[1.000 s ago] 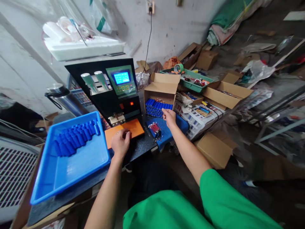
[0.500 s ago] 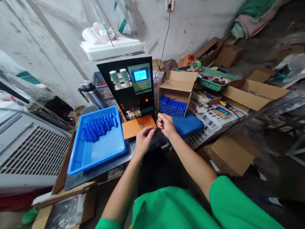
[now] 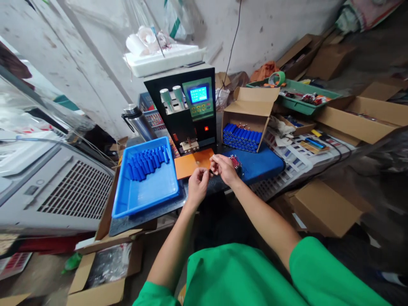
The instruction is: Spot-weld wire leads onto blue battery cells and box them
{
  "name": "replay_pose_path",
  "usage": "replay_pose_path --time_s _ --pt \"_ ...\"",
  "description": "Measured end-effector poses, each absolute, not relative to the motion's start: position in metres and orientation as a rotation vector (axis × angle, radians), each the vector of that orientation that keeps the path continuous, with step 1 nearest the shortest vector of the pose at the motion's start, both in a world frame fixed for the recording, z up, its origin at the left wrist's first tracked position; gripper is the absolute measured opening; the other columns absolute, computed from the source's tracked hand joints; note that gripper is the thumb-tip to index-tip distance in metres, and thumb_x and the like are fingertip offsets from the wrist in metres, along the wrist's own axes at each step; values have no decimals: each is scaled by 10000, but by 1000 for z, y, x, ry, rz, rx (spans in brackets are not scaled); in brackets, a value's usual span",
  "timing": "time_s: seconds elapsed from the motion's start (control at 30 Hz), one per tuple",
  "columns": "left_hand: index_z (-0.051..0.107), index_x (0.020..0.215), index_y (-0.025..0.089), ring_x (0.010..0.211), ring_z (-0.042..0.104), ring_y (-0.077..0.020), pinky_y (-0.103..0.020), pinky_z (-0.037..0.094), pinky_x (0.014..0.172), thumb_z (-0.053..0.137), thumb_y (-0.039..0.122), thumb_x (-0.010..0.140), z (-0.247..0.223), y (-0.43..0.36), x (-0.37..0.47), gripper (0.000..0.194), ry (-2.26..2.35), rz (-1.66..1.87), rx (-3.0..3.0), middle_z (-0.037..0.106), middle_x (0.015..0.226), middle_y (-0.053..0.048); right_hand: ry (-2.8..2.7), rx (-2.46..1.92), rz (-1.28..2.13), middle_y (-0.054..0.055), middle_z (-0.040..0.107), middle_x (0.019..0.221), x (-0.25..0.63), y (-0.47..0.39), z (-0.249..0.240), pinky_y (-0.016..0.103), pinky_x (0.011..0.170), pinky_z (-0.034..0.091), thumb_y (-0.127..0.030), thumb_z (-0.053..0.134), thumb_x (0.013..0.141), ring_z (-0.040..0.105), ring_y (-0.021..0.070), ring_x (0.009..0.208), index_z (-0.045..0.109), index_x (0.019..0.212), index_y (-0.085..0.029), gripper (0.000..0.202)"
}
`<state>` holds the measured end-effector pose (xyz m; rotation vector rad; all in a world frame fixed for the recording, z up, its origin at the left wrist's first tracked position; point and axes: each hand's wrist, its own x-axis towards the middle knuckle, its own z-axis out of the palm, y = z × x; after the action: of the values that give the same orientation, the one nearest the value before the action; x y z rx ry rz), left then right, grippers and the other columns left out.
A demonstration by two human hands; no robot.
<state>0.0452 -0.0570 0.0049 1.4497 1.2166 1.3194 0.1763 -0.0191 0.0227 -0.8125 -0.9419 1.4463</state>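
My left hand (image 3: 198,185) and my right hand (image 3: 224,169) meet in front of the welding machine, fingertips pinched close together. A small dark piece (image 3: 211,171) shows between them, too small to name. Just beyond my fingers lies an orange board (image 3: 188,165) at the foot of the black spot welder (image 3: 159,97), whose blue screen is lit. Beside my right hand, partly hidden by it, is a pile of small red-and-dark wired parts (image 3: 236,164). Blue cylindrical battery cells (image 3: 145,163) stand in a blue tray (image 3: 149,203) left of my left hand.
An open cardboard box (image 3: 251,97) behind my right hand holds many more blue cells. A steel flask (image 3: 140,123) stands behind the tray. At the right are a green tray (image 3: 299,102) and a long carton (image 3: 360,123). White foam (image 3: 165,59) lies atop the machine.
My hands have come together, and the left fingertips have closed at the small piece. The camera view has shifted, and the pile of wired parts beside my right hand now shows.
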Motion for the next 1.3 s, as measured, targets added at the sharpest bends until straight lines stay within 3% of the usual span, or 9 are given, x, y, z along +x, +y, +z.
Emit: replay_pose_path --time_s 0.3,0.43,0.57,0.67,0.83,0.97,1.3 --pt "553 790 206 576 466 -113 -258 358 580 571 336 890 17 -65 23 165 1533 1100 1858 543 648 27 -1496 -901 1212 23 668 743 177 -29 15 295 720 488 -462 748 750 602 159 714 675 731 -181 290" --pt "608 867 199 658 572 -136 -268 440 643 567 330 917 12 -72 8 146 1499 1087 1887 652 757 -15 -1516 -960 1180 48 692 746 177 -33 4 322 712 502 -502 746 752 620 187 714 696 726 -192 315" --pt "655 1028 196 827 671 -176 -294 512 770 587 314 927 16 -60 -48 169 1770 1180 1853 725 939 -66 -1445 -1030 1185 56 674 686 185 -36 -9 314 578 496 -578 751 733 597 187 619 692 722 -202 381" --pt "636 1208 188 980 685 -238 -347 513 882 586 265 921 23 -44 -106 301 2261 928 1797 718 1058 -111 -1374 -1066 1221 48 649 648 192 -38 -19 289 481 453 -603 760 712 549 160 533 693 731 -198 412" --pt "388 1522 193 1153 652 -352 -423 498 928 604 270 902 25 -20 -166 662 2630 212 1691 625 1273 -218 -1296 -1055 1297 33 608 605 192 -44 -31 274 444 425 -613 779 682 512 140 500 681 712 -191 434" --pt "395 1478 169 1130 664 -345 -402 493 907 569 251 904 18 -11 -171 605 2643 89 1674 635 1242 -228 -1315 -1070 1323 22 592 586 188 -48 -35 269 439 416 -610 766 697 505 137 491 683 711 -195 424" --pt "538 1261 121 990 695 -360 -423 473 829 467 336 943 18 -14 -166 390 2781 307 1596 722 1009 -223 -1288 -1074 1348 14 596 585 189 -51 -39 270 445 413 -579 763 702 499 132 476 680 732 -194 395"
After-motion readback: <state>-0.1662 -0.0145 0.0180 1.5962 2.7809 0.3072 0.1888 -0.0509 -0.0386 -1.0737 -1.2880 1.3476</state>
